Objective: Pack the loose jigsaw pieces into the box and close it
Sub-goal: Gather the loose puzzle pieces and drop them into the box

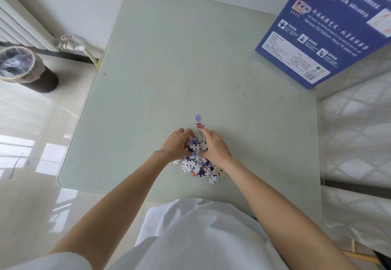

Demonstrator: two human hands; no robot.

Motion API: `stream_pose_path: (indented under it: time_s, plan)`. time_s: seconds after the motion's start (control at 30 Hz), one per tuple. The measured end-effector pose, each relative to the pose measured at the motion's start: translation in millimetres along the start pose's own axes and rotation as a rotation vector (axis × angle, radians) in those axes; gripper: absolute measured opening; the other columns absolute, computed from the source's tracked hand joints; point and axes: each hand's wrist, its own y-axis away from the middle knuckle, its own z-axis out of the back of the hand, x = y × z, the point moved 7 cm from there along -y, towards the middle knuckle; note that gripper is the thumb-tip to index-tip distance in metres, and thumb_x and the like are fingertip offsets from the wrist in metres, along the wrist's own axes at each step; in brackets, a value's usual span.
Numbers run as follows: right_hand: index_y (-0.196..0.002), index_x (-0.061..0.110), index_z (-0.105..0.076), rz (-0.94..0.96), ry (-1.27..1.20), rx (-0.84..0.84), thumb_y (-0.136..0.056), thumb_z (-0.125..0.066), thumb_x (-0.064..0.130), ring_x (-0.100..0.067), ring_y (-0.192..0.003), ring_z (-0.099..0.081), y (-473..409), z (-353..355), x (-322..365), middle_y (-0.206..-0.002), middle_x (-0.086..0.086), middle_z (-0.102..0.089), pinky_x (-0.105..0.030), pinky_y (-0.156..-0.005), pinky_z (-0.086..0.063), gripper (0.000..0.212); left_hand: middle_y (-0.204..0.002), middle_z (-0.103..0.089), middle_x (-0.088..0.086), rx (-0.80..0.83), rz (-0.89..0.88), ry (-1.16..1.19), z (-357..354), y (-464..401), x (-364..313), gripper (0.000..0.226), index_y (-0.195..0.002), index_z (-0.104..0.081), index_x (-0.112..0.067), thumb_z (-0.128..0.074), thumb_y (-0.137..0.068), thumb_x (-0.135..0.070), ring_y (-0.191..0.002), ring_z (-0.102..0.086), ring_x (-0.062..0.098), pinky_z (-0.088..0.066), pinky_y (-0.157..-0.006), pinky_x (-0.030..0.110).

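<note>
A heap of loose jigsaw pieces (198, 165) lies on the pale green table (169, 69), close to its near edge. My left hand (176, 144) and my right hand (213, 146) cup the far part of the heap from either side, fingers curled round a bunch of pieces between them. Two stray pieces, a purple one (197, 117) and a red one (200, 126), lie just beyond my fingertips. The blue jigsaw box (330, 26) stands at the table's far right corner, its printed side facing me. Its opening is not visible.
A white radiator and pipe valve (66, 44) stand by the wall at the left. A bin lined with plastic (23, 66) sits on the tiled floor. A white patterned cloth (357, 134) covers furniture along the table's right side.
</note>
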Motion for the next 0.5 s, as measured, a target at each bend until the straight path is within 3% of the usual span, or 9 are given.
stream_pose_path:
  time_s: [0.13, 0.3, 0.5]
  plan:
    - [-0.122, 0.017, -0.046, 0.008, 0.040, 0.001, -0.074, -0.077, 0.022, -0.022, -0.099, -0.049, -2, 1, 2, -0.113, -0.008, -0.039, -0.033, -0.080, -0.049, 0.058, -0.107, -0.049, 0.005, 0.021, -0.023, -0.014, -5, 2, -3, 0.053, -0.117, -0.050, -0.018, -0.077, -0.071, -0.024, -0.095, -0.049, 0.021, -0.036, -0.075, 0.023]
    - [-0.105, 0.011, -0.051, 0.022, 0.078, -0.028, -0.074, -0.077, 0.025, -0.021, -0.091, -0.050, -1, 1, 4, -0.110, -0.006, -0.041, -0.029, -0.072, -0.045, 0.043, -0.116, -0.049, 0.006, -0.032, -0.021, -0.071, -13, 7, -12, 0.060, -0.123, -0.047, -0.016, -0.077, -0.072, -0.026, -0.105, -0.047, 0.023, -0.042, -0.087, 0.029]
    - [-0.109, 0.013, -0.051, 0.014, 0.032, 0.013, -0.074, -0.077, 0.024, -0.023, -0.096, -0.055, -1, 3, -1, -0.109, -0.005, -0.053, -0.031, -0.077, -0.045, 0.044, -0.103, -0.057, 0.008, -0.038, 0.043, -0.038, -12, 4, -11, 0.049, -0.113, -0.052, -0.012, -0.076, -0.073, -0.028, -0.097, -0.052, 0.025, -0.039, -0.075, 0.026]
